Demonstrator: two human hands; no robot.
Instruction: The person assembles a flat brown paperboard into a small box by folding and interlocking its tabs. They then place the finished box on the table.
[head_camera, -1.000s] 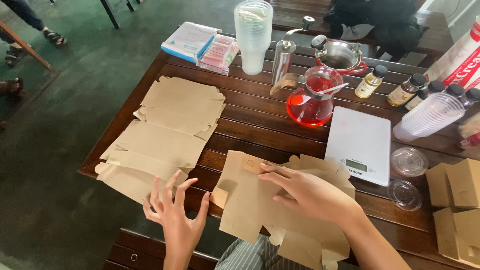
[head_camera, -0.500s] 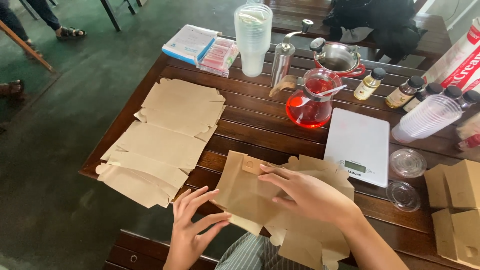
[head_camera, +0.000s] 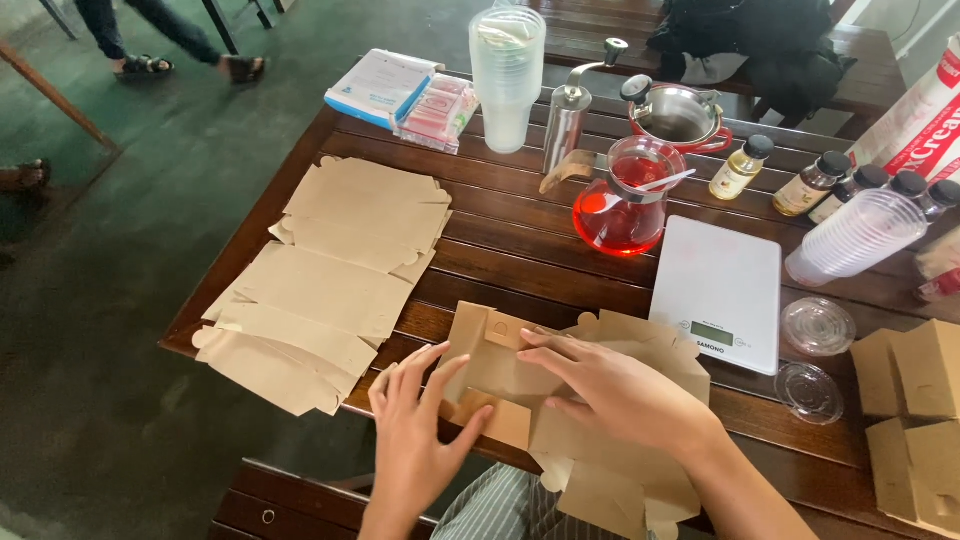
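Brown kraft cardboard fills the near part of the head view; a flat, unfolded box blank lies on the near edge of the dark wooden slatted table, right in front of the person; the right hand lies palm down on the blank, fingers stretched out flat toward the left, fingertips at a small raised flap with a slot; the left hand comes in from below with fingers spread, its fingertips touching the blank's left edge and a folded side flap; neither hand pinches anything, both press or rest on the card; to the left, well apart from the hands, a stack of more flat blanks fans out over the table's left part; behind the blank stands a white kitchen scale, and beside it a glass jug of red liquid with a spoon in it; further back stand a stack of clear plastic cups, a metal hand grinder and small bottles; at the right edge sit folded brown boxes and two clear lids.
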